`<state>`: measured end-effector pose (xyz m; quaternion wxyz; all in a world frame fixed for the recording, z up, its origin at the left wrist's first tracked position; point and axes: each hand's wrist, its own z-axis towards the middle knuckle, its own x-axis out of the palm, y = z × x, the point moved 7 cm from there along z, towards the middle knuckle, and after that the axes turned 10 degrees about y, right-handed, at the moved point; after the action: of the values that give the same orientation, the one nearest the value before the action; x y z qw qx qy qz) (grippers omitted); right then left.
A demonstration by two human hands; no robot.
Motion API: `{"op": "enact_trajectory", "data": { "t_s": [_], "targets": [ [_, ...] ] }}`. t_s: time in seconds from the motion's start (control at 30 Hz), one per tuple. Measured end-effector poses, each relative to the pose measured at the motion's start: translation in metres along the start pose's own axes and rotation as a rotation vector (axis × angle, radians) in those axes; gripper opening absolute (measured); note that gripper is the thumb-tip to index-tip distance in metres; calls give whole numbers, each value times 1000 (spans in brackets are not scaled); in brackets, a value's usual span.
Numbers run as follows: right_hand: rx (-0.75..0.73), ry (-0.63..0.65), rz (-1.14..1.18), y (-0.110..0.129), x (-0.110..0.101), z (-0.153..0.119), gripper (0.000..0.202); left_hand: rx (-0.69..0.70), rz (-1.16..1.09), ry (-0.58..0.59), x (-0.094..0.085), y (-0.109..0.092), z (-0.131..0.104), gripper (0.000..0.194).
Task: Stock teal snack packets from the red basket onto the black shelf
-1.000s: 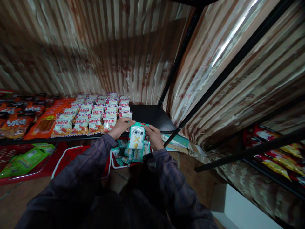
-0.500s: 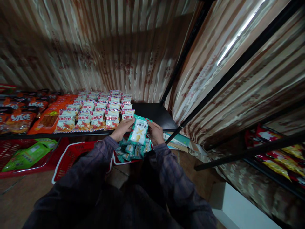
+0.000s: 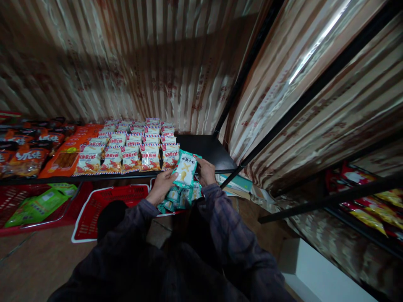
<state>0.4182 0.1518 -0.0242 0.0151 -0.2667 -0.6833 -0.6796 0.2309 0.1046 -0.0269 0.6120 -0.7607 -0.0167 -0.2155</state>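
Observation:
A green and white snack bag point(image 3: 185, 169) is held up between my two hands, tilted, its printed front facing me. My left hand point(image 3: 163, 184) grips its lower left edge, thumb on the front. At its upper right edge, my right hand point(image 3: 206, 172) is closed on it, with the fingertips partly hidden. Just below are several more green snack bags point(image 3: 179, 196) in a basket that my arms and legs partly cover. Behind my left hand, rows of white and red snack bags point(image 3: 150, 157) stand on the black shelf point(image 3: 208, 152).
Orange snack packs point(image 3: 59, 161) lie farther left on the shelf. Below stand a red basket point(image 3: 110, 193) with a white rim and another holding green packs point(image 3: 40, 205). A black post point(image 3: 252, 163) rises at right, near a white box point(image 3: 324, 272) and red-yellow bags point(image 3: 365, 197).
My left hand has slid from the bag's upper left edge down to its lower left. My right hand keeps its hold near the upper right, and the bag stays over the basket.

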Motion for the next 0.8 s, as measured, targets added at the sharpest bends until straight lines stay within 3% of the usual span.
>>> {"op": "enact_trajectory", "data": {
  "t_s": [0.3, 0.47, 0.8],
  "targets": [
    [134, 213, -88, -3, 17, -40, 42, 42, -31, -158, -6, -14, 3, 39],
    [142, 320, -95, -13, 21, -62, 42, 100, -74, -190, -3, -22, 11, 35],
    [11, 202, -177, -21, -2, -53, 35, 92, -28, -173, 7, -11, 14, 32]
  ]
}}
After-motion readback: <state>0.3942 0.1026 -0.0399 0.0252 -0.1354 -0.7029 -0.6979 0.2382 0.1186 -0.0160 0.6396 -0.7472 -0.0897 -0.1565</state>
